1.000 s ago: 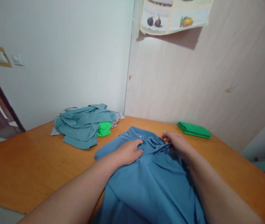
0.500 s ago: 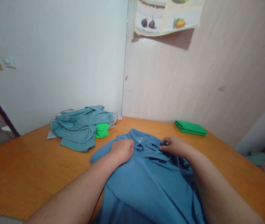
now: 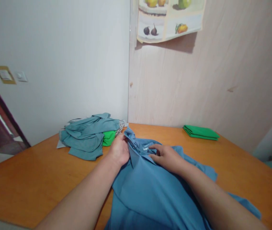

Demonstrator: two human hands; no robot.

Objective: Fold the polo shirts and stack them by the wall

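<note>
A blue collared shirt [image 3: 150, 188] lies spread in front of me, its lower part running out of view at the bottom. My left hand [image 3: 120, 150] is closed on the left side of its collar and lifts that part a little. At the neck opening, near a small white label [image 3: 146, 148], my right hand [image 3: 168, 157] is curled with thumb and forefinger on the right collar edge. Both sleeve ends on the right lie loose on the table. The fingers of my left hand are partly hidden by cloth.
The orange-brown table [image 3: 42, 179] meets the wall at the back. At back left is a loose heap of clothes [image 3: 88, 135], grey-green with some bright green and striped cloth. A folded green cloth [image 3: 200, 132] lies at back right. A fruit poster [image 3: 169, 22] hangs above.
My left hand has turned and drawn the collar up and to the left. My right hand has moved slightly left and down, to the neck opening. The view has shifted a little.
</note>
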